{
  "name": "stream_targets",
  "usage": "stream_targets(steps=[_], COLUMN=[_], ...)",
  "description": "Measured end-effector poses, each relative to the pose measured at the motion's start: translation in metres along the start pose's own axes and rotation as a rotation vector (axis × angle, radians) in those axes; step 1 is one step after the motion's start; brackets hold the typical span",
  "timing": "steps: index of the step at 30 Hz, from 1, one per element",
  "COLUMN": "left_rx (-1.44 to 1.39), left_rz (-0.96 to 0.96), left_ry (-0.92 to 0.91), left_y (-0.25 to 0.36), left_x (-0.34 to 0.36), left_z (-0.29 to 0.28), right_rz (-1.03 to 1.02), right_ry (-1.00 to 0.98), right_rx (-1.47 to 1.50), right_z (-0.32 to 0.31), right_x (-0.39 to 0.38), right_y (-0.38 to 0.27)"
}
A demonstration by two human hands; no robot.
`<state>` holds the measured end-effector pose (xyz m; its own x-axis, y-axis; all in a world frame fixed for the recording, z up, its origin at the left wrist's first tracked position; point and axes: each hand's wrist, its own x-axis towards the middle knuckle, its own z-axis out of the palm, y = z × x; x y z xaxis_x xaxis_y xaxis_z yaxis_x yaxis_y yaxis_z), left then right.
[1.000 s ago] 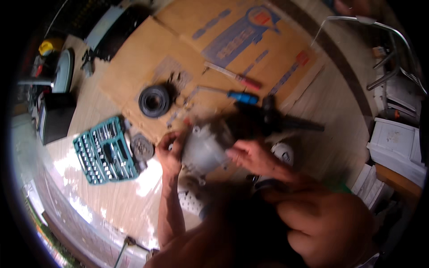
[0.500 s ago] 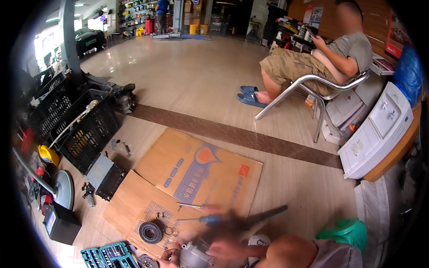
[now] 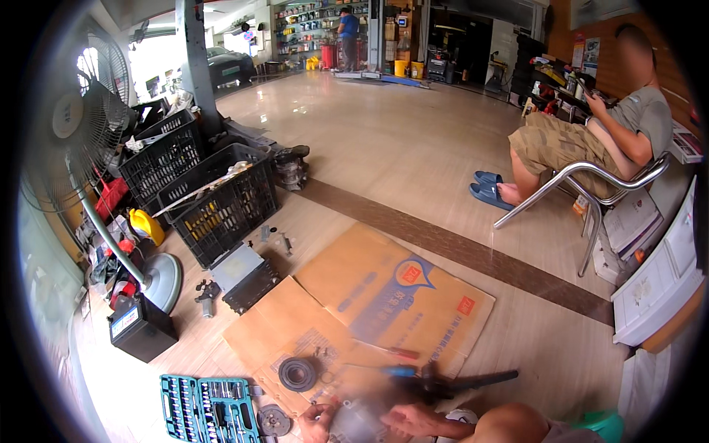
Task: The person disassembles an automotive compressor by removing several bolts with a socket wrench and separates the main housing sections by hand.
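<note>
At the bottom, my left hand is curled on something I cannot make out beside a blurred silver metal housing. My right hand is at the housing's right, smeared by motion. A black pulley lies above them on flattened cardboard, near red and blue screwdrivers. A dark long-handled part lies to the right, a round metal disc and a green socket set to the left.
Left stand a fan, black crates, a battery and a metal unit. A seated person holds a phone at right, above a white plastic cabinet. Another person stands far back by shelves.
The view has tilted upward, bringing the workshop and other people into sight; my hands and the housing now sit at the bottom edge. My right hand still moves blurrily over the housing.
</note>
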<state>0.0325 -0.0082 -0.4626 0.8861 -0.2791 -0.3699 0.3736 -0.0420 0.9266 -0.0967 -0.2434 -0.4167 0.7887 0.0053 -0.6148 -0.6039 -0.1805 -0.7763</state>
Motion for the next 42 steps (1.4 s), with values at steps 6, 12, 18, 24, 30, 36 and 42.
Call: stream_targets(steps=[6, 12, 18, 24, 30, 36, 42], left_rx=[0.157, 0.163, 0.204, 0.235, 0.187, 0.219, 0.209], left_rz=[0.071, 0.026, 0.024, -0.009, -0.005, 0.029, 0.05], left_ry=[0.035, 0.037, 0.053, 0.062, 0.036, 0.03, 0.062], left_y=[-0.006, 0.019, 0.017, 0.004, 0.007, 0.01, -0.001], left_x=[-0.001, -0.008, -0.006, -0.001, -0.002, -0.001, 0.006], left_z=[-0.008, -0.003, -0.001, -0.005, 0.0, -0.007, -0.004], right_rz=[-0.303, -0.187, -0.009, -0.272, -0.113, -0.003, -0.246], right_ry=[-0.009, 0.072, -0.012, -0.037, -0.031, -0.104, -0.015], right_rx=[-0.217, 0.078, -0.194, -0.048, 0.086, -0.112, 0.036], right_z=[0.003, 0.007, -0.001, -0.002, -0.002, 0.002, 0.003], right_x=[0.003, -0.016, -0.002, 0.0, 0.002, 0.008, -0.004], right_y=[-0.004, -0.027, -0.017, 0.002, 0.017, 0.007, 0.003])
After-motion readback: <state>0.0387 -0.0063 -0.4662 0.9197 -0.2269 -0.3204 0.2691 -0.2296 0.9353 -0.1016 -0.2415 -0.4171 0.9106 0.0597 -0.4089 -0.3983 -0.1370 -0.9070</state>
